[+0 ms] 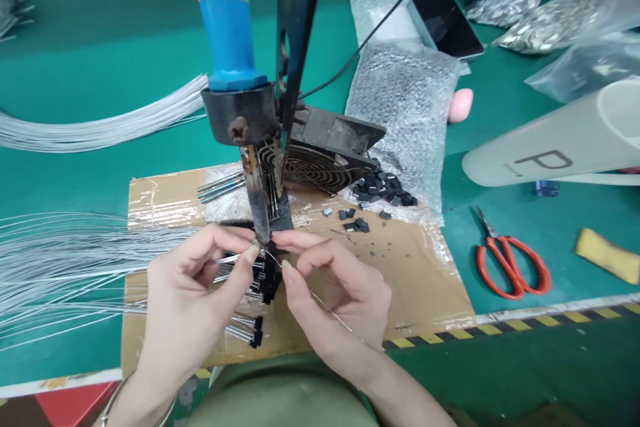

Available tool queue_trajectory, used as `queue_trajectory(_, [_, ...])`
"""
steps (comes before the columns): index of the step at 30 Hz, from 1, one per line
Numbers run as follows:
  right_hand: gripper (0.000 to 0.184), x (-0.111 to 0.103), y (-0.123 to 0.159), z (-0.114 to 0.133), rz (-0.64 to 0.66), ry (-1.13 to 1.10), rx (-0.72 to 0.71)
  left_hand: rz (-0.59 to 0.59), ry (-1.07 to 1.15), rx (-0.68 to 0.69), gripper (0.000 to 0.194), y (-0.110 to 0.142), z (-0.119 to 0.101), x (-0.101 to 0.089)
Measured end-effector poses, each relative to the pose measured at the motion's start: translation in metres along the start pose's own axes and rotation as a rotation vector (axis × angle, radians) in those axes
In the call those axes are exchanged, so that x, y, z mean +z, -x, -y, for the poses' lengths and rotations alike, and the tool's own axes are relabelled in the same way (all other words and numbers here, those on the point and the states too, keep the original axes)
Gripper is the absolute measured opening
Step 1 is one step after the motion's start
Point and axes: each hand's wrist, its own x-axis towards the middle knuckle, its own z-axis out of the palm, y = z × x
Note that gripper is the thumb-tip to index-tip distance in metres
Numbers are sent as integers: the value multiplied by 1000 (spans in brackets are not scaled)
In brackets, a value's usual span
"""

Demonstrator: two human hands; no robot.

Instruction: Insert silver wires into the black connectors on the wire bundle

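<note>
A large "P" stands on the white cylindrical container (555, 137), lying tilted.

Cardboard (415, 280): on the table (165, 97), near edge
Fan (325, 160): far side of the cardboard
Phone (447, 23): far right, on bubble wrap (400, 107)
Scissors (510, 260): right of the cardboard
Sponge (607, 255): right of the scissors

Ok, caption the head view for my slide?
Left hand and right hand pinching thin wire beneath a blue-handled soldering iron, over cardboard.
</note>
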Motion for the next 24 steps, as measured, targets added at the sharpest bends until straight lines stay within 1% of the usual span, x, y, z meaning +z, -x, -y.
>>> queue_trajectory(4, [22, 1, 1, 0, 2, -9, 1, 0, -10, -17, 16, 1, 1, -1])
queue_trajectory(9, [22, 1, 1, -2, -6, -3, 0, 17, -22, 1, 16, 0, 3, -1])
queue_trajectory(17, [20, 2, 2, -2, -18, 30, -28, -2, -7, 0, 14, 0, -1, 0])
queue_trajectory(24, [19, 2, 2, -1, -22, 40, -25, 0, 4, 3, 15, 0, -3, 1])
